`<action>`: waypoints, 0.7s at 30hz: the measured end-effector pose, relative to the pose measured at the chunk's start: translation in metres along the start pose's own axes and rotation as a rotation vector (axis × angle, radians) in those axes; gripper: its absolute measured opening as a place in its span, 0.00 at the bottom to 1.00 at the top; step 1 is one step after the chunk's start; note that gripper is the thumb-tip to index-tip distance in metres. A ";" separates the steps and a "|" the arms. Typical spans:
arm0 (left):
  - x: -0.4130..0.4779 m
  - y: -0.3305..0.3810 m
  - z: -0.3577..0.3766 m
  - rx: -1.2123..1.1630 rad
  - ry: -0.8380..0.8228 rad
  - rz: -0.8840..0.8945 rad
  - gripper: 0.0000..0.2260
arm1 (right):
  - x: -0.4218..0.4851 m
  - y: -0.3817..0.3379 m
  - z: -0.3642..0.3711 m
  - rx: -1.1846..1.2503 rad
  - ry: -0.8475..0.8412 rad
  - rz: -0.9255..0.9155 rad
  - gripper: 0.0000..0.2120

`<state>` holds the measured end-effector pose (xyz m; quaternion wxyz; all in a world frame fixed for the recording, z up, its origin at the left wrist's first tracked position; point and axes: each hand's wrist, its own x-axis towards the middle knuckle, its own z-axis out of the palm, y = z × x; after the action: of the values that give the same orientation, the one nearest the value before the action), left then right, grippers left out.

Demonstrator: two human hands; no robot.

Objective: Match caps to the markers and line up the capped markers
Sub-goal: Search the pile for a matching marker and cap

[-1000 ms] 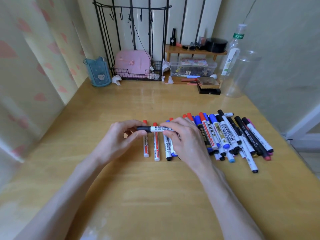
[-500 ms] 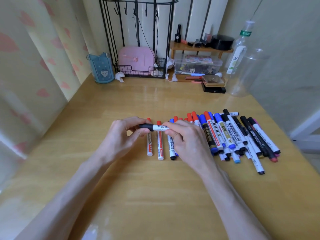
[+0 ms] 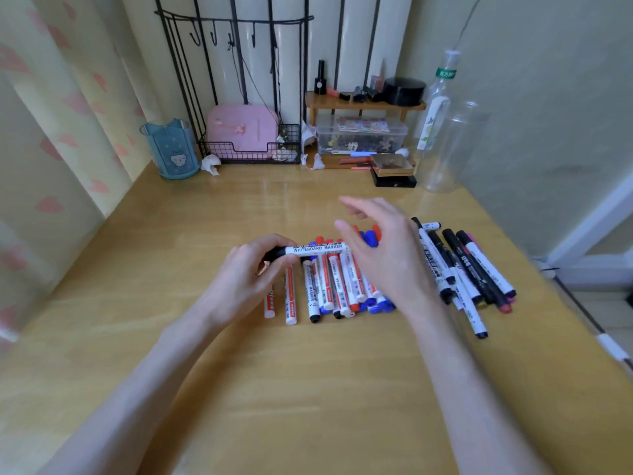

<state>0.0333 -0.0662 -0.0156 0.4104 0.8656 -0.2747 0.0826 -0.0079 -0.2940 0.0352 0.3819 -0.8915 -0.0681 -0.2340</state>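
My left hand (image 3: 245, 279) grips the black-capped end of a white whiteboard marker (image 3: 317, 249), which lies level above the table. My right hand (image 3: 387, 255) hovers open just right of that marker, fingers spread, not touching it. Under both hands several capped red, black and blue markers (image 3: 329, 286) lie side by side on the wooden table (image 3: 308, 389). A looser heap of black-capped markers (image 3: 469, 269) lies to the right; my right hand hides part of the pile.
At the back stand a blue cat cup (image 3: 174, 149), a wire basket with a pink case (image 3: 246, 135), a small wooden shelf (image 3: 363, 104), a clear box (image 3: 361, 137), a dark box (image 3: 394, 169) and clear bottles (image 3: 445, 132). A curtain hangs at the left.
My right hand let go of the marker and lifted away to the right, fingers opening. My left hand kept hold of the marker's capped end.
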 end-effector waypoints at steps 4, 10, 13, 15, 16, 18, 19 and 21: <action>0.030 0.020 0.017 0.016 0.002 0.016 0.07 | 0.021 0.044 -0.039 -0.012 -0.005 0.080 0.17; 0.081 0.040 0.052 0.118 0.010 0.050 0.08 | 0.048 0.111 -0.074 -0.027 -0.054 0.175 0.11; 0.102 0.043 0.065 0.140 0.014 0.041 0.10 | 0.062 0.135 -0.084 -0.084 -0.093 0.203 0.12; 0.111 0.044 0.071 0.136 0.018 0.027 0.11 | 0.070 0.149 -0.091 -0.182 -0.148 0.239 0.12; 0.114 0.043 0.073 0.133 0.019 0.021 0.11 | 0.074 0.157 -0.094 -0.213 -0.179 0.258 0.11; 0.119 0.041 0.074 0.129 0.023 0.019 0.11 | 0.084 0.170 -0.100 -0.220 -0.266 0.296 0.08; 0.121 0.039 0.074 0.128 0.023 0.019 0.11 | 0.089 0.175 -0.101 -0.219 -0.322 0.312 0.07; 0.122 0.037 0.073 0.132 0.028 0.021 0.10 | 0.099 0.182 -0.101 -0.254 -0.444 0.344 0.06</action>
<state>0.1094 -0.1899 0.0063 0.3554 0.8866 -0.2720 0.1168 0.0976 -0.4991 0.0237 0.2772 -0.9599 0.0318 0.0278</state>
